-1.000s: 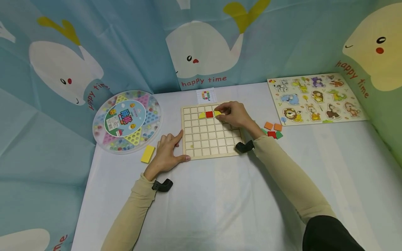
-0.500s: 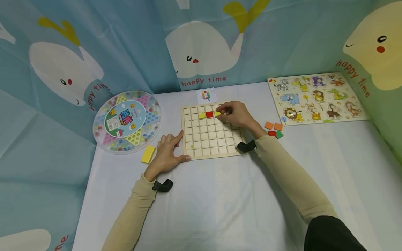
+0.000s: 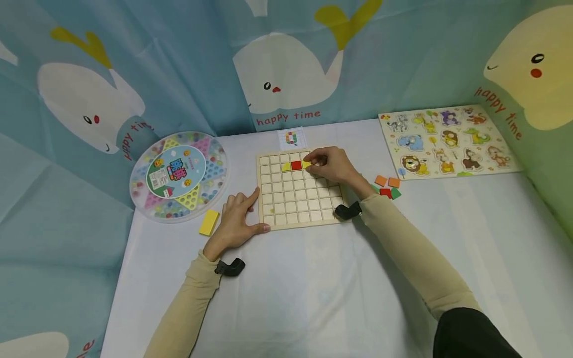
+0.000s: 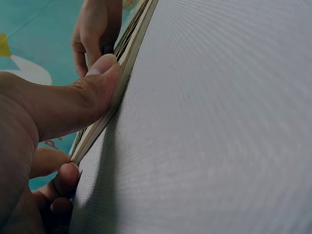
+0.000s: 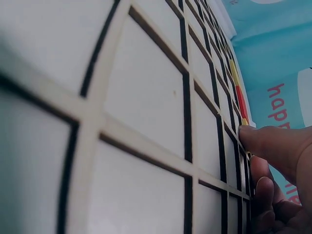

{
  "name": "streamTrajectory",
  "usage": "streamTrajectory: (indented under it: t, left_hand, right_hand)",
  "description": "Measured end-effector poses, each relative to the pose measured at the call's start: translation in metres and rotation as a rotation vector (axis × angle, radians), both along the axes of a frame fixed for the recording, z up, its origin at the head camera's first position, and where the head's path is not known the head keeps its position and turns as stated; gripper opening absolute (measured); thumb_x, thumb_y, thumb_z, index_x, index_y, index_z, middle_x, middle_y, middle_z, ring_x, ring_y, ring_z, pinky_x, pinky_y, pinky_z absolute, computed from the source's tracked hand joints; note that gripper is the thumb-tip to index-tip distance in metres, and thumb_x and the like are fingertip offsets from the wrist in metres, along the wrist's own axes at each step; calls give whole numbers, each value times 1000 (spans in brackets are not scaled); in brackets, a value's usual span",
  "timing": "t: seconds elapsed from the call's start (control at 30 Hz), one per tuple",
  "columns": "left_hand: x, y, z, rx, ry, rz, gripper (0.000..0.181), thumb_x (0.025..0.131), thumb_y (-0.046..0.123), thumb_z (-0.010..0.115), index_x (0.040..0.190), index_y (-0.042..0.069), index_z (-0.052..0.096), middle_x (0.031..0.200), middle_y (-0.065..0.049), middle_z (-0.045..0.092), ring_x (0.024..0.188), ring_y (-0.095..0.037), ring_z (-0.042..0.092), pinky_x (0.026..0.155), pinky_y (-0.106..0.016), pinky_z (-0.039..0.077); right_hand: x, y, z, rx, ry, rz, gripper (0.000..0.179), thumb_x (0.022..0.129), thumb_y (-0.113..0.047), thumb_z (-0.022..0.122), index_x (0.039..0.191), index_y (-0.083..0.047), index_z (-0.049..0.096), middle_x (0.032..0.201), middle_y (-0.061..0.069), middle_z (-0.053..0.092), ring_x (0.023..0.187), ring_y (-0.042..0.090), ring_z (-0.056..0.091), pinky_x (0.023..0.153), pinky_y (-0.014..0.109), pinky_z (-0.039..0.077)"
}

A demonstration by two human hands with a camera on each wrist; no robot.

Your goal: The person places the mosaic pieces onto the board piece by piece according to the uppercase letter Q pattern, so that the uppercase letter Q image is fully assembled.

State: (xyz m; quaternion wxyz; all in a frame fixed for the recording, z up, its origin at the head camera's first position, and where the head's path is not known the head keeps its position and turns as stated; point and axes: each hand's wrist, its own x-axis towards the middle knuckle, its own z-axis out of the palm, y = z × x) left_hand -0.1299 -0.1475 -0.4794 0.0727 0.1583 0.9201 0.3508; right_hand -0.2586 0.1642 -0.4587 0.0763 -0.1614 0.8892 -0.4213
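On the grid board [image 3: 295, 195], a yellow tile [image 3: 306, 164] looks pinched by the right hand [image 3: 329, 164], left hand [image 3: 236, 221] spread; prob light, stiff, best held edgewise.

Curtained play corner
Whale-print curtains [image 3: 188, 64] hang behind the white table [image 3: 313, 298]; game disc [image 3: 176, 171] and animal puzzle [image 3: 456, 154] on it.

The head view is bright, the wrist views dimmer and softer.
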Motion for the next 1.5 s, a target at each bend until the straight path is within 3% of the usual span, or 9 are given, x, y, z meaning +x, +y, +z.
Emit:
streamTrajectory:
  t: [0.3,0.57,0.83,1.0,1.2,1.5]
  left_hand:
    - [1,1,-4,6,5,-7,104,82,30,94,165,7,36,97,-6,46,94,-24,30,85,-40,22]
    - [0,3,-5,9,3,-13,104,83,30,93,166,7,35,98,-6,45,95,-24,30,86,-40,22]
    - [1,3,-4,11,-1,-12,105,83,31,93,166,7,33,99,-6,45,95,-24,29,85,-39,22]
    - [1,0,-2,5,0,1,105,83,31,93,166,8,34,99,-6,45,95,-25,30,85,-39,22]
    - [0,-2,-3,-4,8,6,106,82,31,93,166,7,34,99,-6,45,95,-25,30,85,-39,22]
    - [0,-1,-2,-9,10,0,105,82,31,93,166,8,34,98,-6,46,94,-24,31,85,-39,22]
  right_hand:
    - [5,6,-4,-24,-5,-22,29,95,-10,78,122,-3,76,102,13,70,86,23,60,78,26,46]
    - [11,23,5,-79,10,-68,28,98,-13,76,124,-3,76,106,16,73,92,25,65,79,19,48]
    - [20,66,25,74,-11,-41,28,101,-19,73,124,-4,76,108,15,73,98,28,66,84,34,48]
    - [26,91,33,172,-38,-30,30,103,-22,71,127,-6,76,111,15,73,104,30,67,85,36,48]
    - [33,112,33,250,-50,-1,30,101,-22,74,127,-6,76,112,14,74,102,29,67,83,37,49]
    - [42,114,26,280,-79,-14,33,96,-22,81,123,-4,76,113,17,74,101,31,68,89,45,51]
